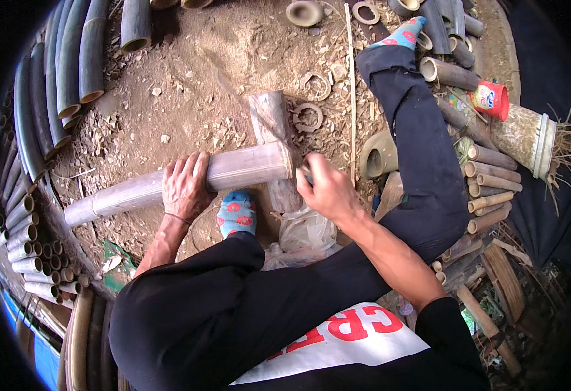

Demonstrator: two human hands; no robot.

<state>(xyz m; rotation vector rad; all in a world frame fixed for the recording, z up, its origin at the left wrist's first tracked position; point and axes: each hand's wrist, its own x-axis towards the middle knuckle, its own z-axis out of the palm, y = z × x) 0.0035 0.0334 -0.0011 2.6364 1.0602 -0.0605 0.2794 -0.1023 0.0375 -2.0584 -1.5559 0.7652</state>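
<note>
A thick, pale grey-brown bamboo pole slants across the middle, its right end resting on a short wooden log on the ground. My left hand lies over the pole's middle, its fingers wrapped across the top and the thumb on the near side. At the pole's right end, my right hand is closed in a fist. A small dark bit of something shows at its fingers, but most of it is hidden. Both of my feet, in blue socks with red patches, are on either side of the log.
Long bamboo poles lie at the upper left, above a stack of thinner tubes. Cut bamboo pieces and a pale bucket with a red packet are at the right. Bamboo rings and shavings litter the dirt; a plastic bag lies near me.
</note>
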